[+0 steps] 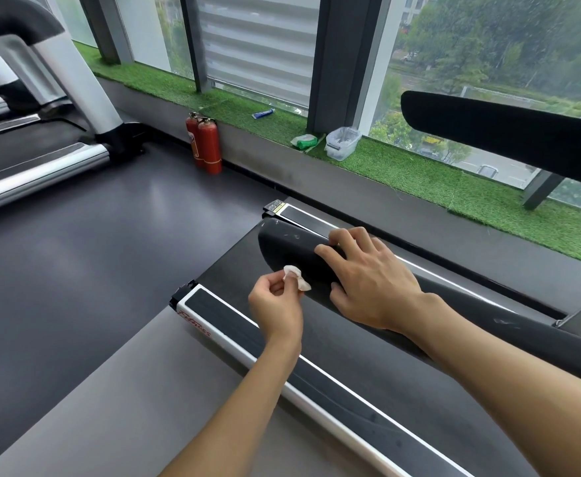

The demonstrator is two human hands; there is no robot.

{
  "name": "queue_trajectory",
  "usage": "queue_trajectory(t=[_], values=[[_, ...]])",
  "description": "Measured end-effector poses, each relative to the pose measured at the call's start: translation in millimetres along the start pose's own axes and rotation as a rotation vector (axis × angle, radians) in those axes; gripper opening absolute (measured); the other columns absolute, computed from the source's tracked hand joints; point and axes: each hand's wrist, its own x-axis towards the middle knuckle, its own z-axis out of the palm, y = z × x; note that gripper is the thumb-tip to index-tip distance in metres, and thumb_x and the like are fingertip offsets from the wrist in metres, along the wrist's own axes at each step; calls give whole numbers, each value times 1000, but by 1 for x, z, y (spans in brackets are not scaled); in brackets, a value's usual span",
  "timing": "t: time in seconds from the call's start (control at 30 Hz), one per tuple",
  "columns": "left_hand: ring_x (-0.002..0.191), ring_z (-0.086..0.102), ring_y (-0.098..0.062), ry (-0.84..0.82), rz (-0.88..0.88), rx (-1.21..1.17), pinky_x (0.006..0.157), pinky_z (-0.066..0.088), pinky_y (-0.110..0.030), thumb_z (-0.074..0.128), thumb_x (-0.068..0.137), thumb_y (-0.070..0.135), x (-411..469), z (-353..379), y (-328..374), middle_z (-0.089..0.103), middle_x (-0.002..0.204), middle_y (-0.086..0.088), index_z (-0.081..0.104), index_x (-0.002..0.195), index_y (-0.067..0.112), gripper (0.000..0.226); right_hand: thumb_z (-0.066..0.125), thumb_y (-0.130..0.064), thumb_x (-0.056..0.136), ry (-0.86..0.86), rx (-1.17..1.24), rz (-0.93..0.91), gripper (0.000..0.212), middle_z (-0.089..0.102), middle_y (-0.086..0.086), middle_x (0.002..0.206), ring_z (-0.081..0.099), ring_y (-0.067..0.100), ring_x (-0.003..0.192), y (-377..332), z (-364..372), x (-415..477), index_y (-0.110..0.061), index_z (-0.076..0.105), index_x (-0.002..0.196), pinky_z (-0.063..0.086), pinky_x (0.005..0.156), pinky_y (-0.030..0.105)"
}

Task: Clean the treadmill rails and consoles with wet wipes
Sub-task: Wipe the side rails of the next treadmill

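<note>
Grey gym floor (110, 253). Black padded handrail (282, 246) runs up-left, rounded end far. My right hand (368, 277) clasps it; left hand (275, 304) pinches crumpled white wipe (297, 278).

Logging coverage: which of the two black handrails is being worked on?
The near handrail: the right hand holds it and the left hand pinches the wet wipe at its side. The far handrail is untouched.

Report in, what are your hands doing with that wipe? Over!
Left grip pinches the wet wipe at the black handrail lower edge. Right grip wraps the handrail top. Nothing in the way.
</note>
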Motion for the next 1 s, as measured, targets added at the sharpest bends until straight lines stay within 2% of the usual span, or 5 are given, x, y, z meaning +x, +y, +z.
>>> queue_trajectory(t=[0.4,0.5,0.63,0.8,1.0], values=[[82,72,-16,44,53,-13,72,60,-29,70,93,17,20,3,14,72,86,-3,67,89,17,5,47,-36,80,-3,0,0,53,43,7,132,42,30,117,0,0,0,-20,45,130,48,89,45],[82,72,-13,-15,95,67,73,60,-29,72,92,21,22,0,15,73,87,-1,69,92,18,4,46,-37,81,-6,0,-4,53,43,7,133,42,30,117,0,-1,0,-20,44,131,48,90,44],[83,72,-17,45,43,18,74,59,-29,71,92,22,30,-1,17,73,87,-3,68,89,18,6,45,-37,81,-10,-10,-4,54,42,7,134,40,29,119,-1,-2,0,-20,44,132,47,91,44],[85,71,-15,-10,-27,41,76,60,-29,70,93,20,18,-3,5,73,90,-3,68,94,17,4,41,-38,80,-5,-6,-2,55,44,7,132,42,30,118,-2,-2,-1,-20,44,132,49,89,44],[81,73,-18,-30,-136,-23,66,58,-21,68,94,14,16,-6,-2,73,88,-7,67,99,6,9,38,-39,80,2,-12,-1,57,44,7,132,42,30,120,-2,-1,0,-20,44,133,49,89,42]])
